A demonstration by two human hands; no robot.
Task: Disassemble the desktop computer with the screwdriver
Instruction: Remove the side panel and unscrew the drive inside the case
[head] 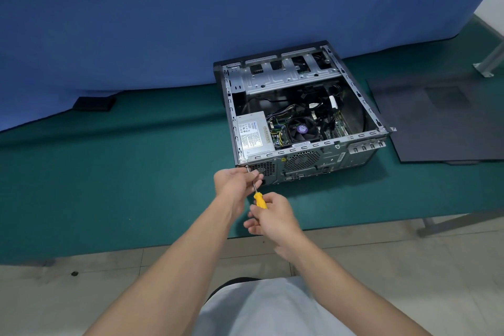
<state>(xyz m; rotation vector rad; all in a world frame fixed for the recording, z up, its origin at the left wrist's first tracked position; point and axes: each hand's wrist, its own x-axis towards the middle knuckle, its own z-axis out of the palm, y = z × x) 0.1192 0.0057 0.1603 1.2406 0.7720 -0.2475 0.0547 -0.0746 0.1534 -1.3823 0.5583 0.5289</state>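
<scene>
head view: the desktop computer (313,144) lies open on the green surface (136,172), the left hand (236,181) pinches the screwdriver (260,199) shaft at the rear corner, and the right hand (270,215) curls its fingers round the yellow handle, so unscrewing looks under way and the next move probably calls for steady turns with the tip seated.

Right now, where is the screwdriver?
Head view: the screwdriver meets the near left corner of the computer case, by the power supply; the left hand pinches its shaft, the right hand grips its handle.

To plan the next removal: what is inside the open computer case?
The computer case holds a grey power supply, a black fan, cables and a metal drive cage. Whatever lies under the fan and the cage is covered.
</scene>
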